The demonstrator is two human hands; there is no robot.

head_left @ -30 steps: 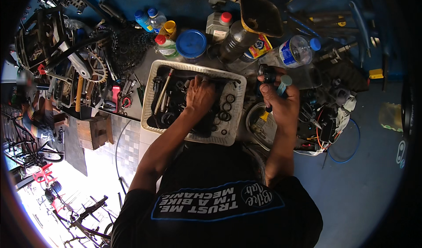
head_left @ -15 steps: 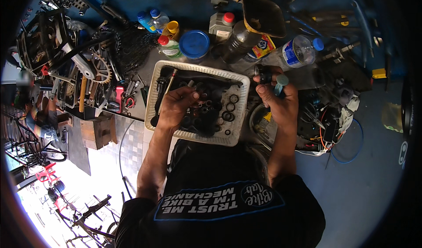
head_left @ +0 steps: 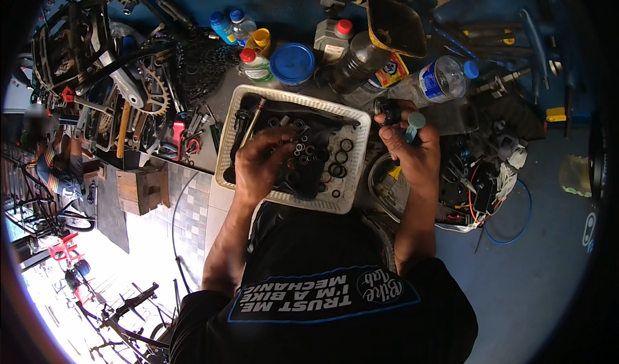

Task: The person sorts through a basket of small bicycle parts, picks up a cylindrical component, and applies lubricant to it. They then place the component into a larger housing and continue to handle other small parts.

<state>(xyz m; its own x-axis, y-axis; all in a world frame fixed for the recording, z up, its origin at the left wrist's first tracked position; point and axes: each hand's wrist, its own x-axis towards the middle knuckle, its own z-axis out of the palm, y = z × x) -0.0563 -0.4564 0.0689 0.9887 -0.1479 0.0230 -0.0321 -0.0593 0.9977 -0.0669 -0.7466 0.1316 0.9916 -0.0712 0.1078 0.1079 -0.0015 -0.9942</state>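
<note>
My left hand [head_left: 258,167] hovers over a cream plastic basket [head_left: 233,99], its fingers apart and somewhat blurred, with nothing seen in them. Under the fingertips, small metal rings and nuts [head_left: 300,149] lie among dark parts. Black rubber rings [head_left: 337,169] are gathered at the basket's right side. Just beyond that side, my right hand [head_left: 416,157] is closed around a dark cylindrical part [head_left: 391,115] with a metal ring at one end. A tool's pale green handle [head_left: 415,120] stands up between the same fingers; the rest of it is hidden.
Bottles [head_left: 445,77], a blue-lidded tub [head_left: 292,64] and a grey jug [head_left: 332,38] line the bench behind the basket. Bike cranks and tools [head_left: 126,87] crowd the left. A tray of tools and cables [head_left: 464,177] is at right. Another person [head_left: 58,164] sits at far left.
My left hand's fingers have gone from a pinch to spread apart over the small parts. My right hand keeps its hold on the dark part and the green-handled tool. The view has shifted slightly.
</note>
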